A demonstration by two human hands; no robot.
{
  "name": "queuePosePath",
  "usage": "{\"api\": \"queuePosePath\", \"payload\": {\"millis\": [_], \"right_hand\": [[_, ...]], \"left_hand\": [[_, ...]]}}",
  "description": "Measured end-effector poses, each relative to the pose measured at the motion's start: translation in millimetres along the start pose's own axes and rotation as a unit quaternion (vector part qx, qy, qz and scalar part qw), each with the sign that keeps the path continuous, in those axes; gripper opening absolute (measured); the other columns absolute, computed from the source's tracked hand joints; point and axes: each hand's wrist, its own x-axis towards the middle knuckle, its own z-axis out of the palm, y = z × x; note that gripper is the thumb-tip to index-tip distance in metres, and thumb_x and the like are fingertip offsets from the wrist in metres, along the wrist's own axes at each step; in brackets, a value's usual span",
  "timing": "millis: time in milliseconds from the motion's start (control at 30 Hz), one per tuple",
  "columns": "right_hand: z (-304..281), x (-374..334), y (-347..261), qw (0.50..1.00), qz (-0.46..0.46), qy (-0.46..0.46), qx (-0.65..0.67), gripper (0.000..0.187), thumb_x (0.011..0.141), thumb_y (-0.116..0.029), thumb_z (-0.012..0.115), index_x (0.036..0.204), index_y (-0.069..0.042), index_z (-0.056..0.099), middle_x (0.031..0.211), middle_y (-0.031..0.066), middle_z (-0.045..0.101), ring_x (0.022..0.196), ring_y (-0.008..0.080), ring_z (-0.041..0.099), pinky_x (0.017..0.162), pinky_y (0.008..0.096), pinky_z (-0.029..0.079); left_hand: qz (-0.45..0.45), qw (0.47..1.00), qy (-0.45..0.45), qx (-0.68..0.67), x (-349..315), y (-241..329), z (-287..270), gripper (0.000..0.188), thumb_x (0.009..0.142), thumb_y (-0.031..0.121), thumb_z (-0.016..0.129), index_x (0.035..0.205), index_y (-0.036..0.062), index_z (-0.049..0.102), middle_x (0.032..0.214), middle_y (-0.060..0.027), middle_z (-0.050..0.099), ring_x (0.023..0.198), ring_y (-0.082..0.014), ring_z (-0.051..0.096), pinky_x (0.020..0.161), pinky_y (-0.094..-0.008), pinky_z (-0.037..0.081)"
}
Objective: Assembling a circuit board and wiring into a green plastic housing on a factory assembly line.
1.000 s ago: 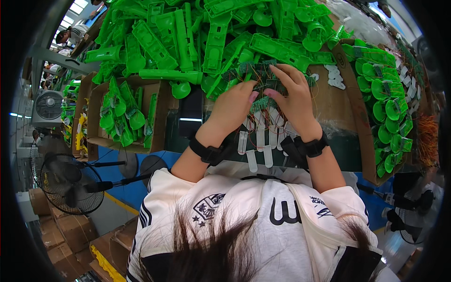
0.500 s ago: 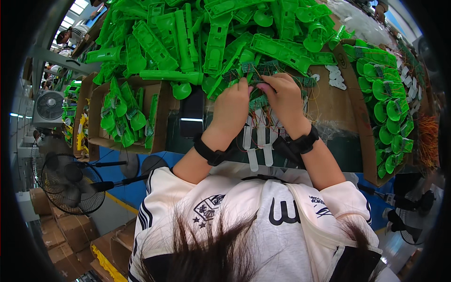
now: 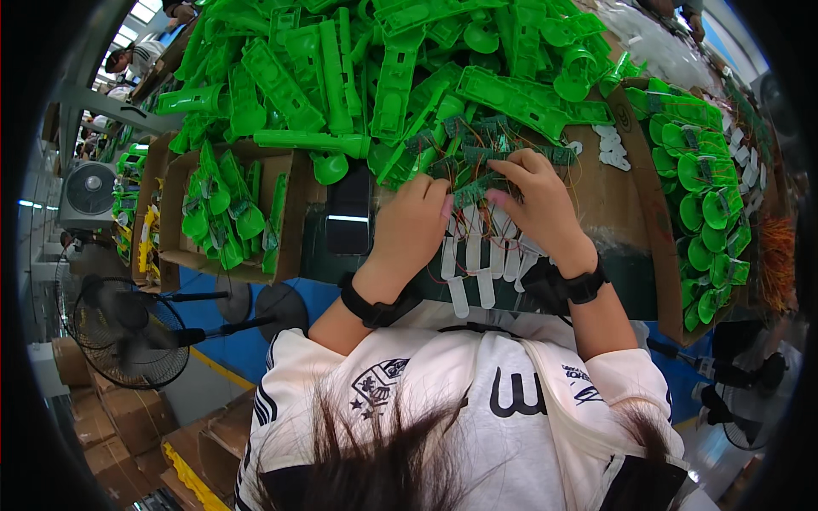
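Fairly bright light is spreading everywhere, with white ceiling lights (image 3: 144, 12) glowing at the upper left. A pale streak is reflecting across the phone (image 3: 348, 198), and highlights are glinting on the green plastic parts (image 3: 279, 78). The left hand (image 3: 413, 215) and right hand (image 3: 540, 201) are appearing sharp. Fisheye distortion is bending edges near the border, where detail is softening into black.

Small dark-green rectangular circuit boards (image 3: 479, 155), loosely clustered, overlapping at mixed angles; thin red wires (image 3: 487, 223) trail off them. Flat white round-ended strips (image 3: 473, 253) lie nearside, side by side, apparently wired to boards.
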Motion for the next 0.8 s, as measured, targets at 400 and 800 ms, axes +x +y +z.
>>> {"api": "queuePosePath", "payload": {"millis": [400, 800], "right_hand": [[18.2, -6.4, 7.5, 0.997, 0.069, 0.022, -0.004, 0.023, 0.071, -0.015, 0.068, 0.085, -0.005, 0.053, 0.070, 0.0107, 0.056, 0.067, 0.0299, 0.056, 0.060, 0.0372, 0.044], [-2.6, 8.7, -14.7, 0.977, -0.109, 0.094, -0.155, 0.024, 0.068, -0.020, 0.068, 0.086, -0.007, 0.060, 0.088, 0.0037, 0.059, 0.090, 0.0235, 0.051, 0.081, 0.0363, 0.037]], "left_hand": [[-0.035, 0.997, -0.058, -0.024, -2.0, 8.8, 15.6, 0.017, 0.083, 0.021, 0.055, 0.087, 0.0060, 0.049, 0.071, -0.0115, 0.056, 0.061, -0.0305, 0.056, 0.051, -0.0393, 0.046], [-0.013, 0.990, -0.121, -0.078, 6.1, -0.1, -4.5, 0.025, 0.084, 0.015, 0.052, 0.105, 0.0023, 0.047, 0.088, -0.0168, 0.057, 0.078, -0.0354, 0.056, 0.063, -0.0415, 0.045]]}}
